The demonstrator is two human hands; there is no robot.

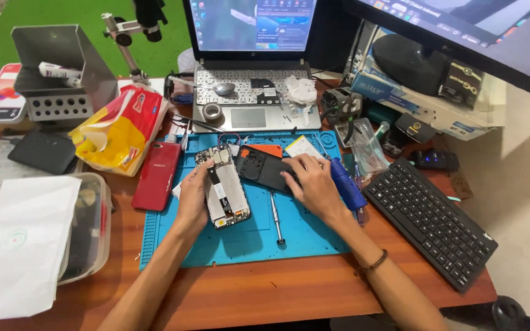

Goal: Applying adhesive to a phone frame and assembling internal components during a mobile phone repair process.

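Two hands at work: both are yours, and both rest on the blue mat.
Surface (265, 294): brown wood; an open laptop (249, 92) stands at its far edge, a black keyboard (430, 220) lies toward its right edge.
Blue mat (246, 239): lies mid-surface, nearer the front edge, and carries everything you touch.
Red phone (157, 175): lies at the mat's left edge, untouched.
Opened phone (223, 187): lies on the mat with its boards showing, long axis running from front edge to far edge, tilted slightly left.
Black back cover (265, 168): lies just right of the opened phone, touching or nearly so.
Left hand (194, 193): fingers curled around the opened phone's left side, gripping it.
Right hand (313, 184): fingers spread flat, pressing on the black back cover; this hand is the nearer one to it.
Screwdriver (276, 217): lies loose between your hands, pointing front to far.
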